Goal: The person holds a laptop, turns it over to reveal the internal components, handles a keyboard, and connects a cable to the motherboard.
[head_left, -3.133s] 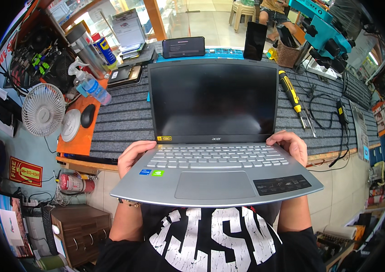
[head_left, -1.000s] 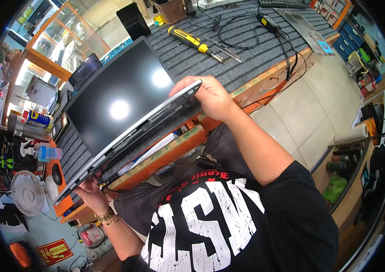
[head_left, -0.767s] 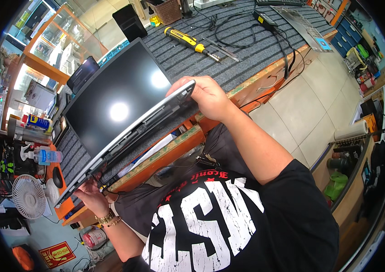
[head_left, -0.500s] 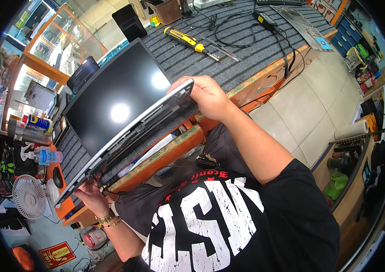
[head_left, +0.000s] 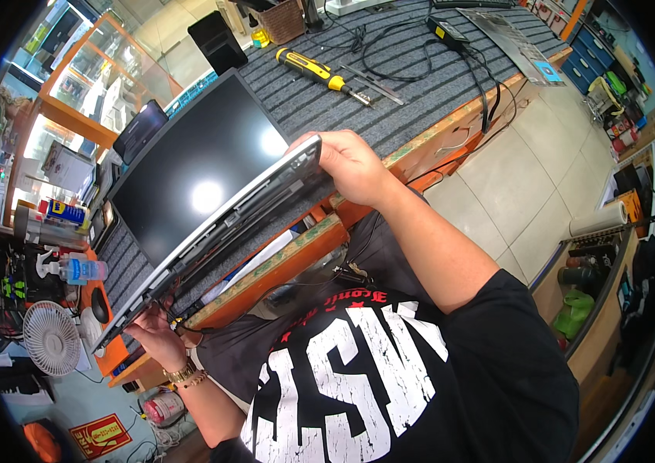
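A laptop is held up on its hinge side toward me at the bench edge. Its dark screen (head_left: pixel 202 150) faces up and carries two bright light reflections. The laptop base (head_left: pixel 223 224) is tilted steeply, with its slotted edge facing me. At the base's right corner, my right hand (head_left: pixel 352 166) is closed, thumb on one face and fingers behind. My left hand (head_left: pixel 159 339), with a gold watch and a bracelet at the wrist, grips the lower left corner; some of its fingers are hidden. The keyboard side of the base is out of sight.
On the striped grey mat (head_left: pixel 412 116) lie a yellow-black screwdriver (head_left: pixel 319 73), thin metal tweezers (head_left: pixel 374 83) and a black power adapter (head_left: pixel 448 32) with cables. A phone-like black stand (head_left: pixel 216 40) is behind the screen. A spray bottle (head_left: pixel 84 269) and white fan (head_left: pixel 51 338) stand left.
The base's right corner and my right hand have shifted slightly left and down. Both hands keep their hold, and the view has moved a little.
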Motion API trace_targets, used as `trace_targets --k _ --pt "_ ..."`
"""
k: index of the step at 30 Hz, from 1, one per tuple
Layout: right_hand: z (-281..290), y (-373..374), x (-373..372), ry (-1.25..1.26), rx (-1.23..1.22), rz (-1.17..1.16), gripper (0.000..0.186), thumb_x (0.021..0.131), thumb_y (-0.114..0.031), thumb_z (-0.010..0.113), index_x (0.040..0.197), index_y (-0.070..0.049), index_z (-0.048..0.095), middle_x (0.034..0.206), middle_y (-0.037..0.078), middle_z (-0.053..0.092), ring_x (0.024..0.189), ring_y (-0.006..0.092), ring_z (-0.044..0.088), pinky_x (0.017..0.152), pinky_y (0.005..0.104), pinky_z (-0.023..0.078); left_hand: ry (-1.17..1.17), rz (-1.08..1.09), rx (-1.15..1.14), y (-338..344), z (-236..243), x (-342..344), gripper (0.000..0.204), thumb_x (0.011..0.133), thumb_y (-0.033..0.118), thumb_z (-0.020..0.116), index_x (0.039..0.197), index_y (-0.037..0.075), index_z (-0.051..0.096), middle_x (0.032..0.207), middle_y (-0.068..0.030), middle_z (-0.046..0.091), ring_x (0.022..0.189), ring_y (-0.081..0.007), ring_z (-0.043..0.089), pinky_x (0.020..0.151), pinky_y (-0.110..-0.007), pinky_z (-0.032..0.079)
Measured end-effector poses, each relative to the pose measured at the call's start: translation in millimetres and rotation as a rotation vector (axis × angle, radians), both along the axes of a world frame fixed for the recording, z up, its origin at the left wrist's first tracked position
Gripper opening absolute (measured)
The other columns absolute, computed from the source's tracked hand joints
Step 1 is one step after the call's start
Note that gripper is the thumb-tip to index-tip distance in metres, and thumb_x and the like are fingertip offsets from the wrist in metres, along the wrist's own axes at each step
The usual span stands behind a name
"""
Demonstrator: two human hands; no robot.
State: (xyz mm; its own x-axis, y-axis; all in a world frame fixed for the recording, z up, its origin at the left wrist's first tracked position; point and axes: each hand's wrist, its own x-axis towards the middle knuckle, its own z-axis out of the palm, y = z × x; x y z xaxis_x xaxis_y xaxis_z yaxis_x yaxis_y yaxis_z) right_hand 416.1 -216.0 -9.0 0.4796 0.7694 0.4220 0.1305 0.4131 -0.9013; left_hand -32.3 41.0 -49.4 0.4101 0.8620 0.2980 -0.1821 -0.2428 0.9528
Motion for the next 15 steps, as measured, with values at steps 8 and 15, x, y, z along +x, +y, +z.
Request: trace_targets --k 8,15 --pt "-1.8 0.1 1.6 -0.021 -0.015 -0.014 0.046 0.12 -0.037 0.058 0.112 0.005 0.078 0.095 0.006 0.079 0.092 0.0105 0.066 0.087 0.0331 0.055 -0.007 0.024 -0.005 -0.8 -0.1 2.7 0.095 0.113 0.082 0.031 0.143 0.0 0.067 0.136 -0.0187 0.073 0.123 -0.0304 0.071 0.103 -0.046 0.058" --pt "1.6 -3.6 5.2 -0.099 -0.131 0.012 0.047 0.12 -0.032 0.048 0.118 0.003 0.08 0.111 0.007 0.08 0.102 0.0137 0.07 0.095 0.0321 0.055 -0.037 0.014 -0.039 -3.0 -1.6 -0.9 0.091 0.114 0.08 0.031 0.14 0.002 0.069 0.129 -0.0126 0.074 0.119 -0.027 0.07 0.11 -0.052 0.056"
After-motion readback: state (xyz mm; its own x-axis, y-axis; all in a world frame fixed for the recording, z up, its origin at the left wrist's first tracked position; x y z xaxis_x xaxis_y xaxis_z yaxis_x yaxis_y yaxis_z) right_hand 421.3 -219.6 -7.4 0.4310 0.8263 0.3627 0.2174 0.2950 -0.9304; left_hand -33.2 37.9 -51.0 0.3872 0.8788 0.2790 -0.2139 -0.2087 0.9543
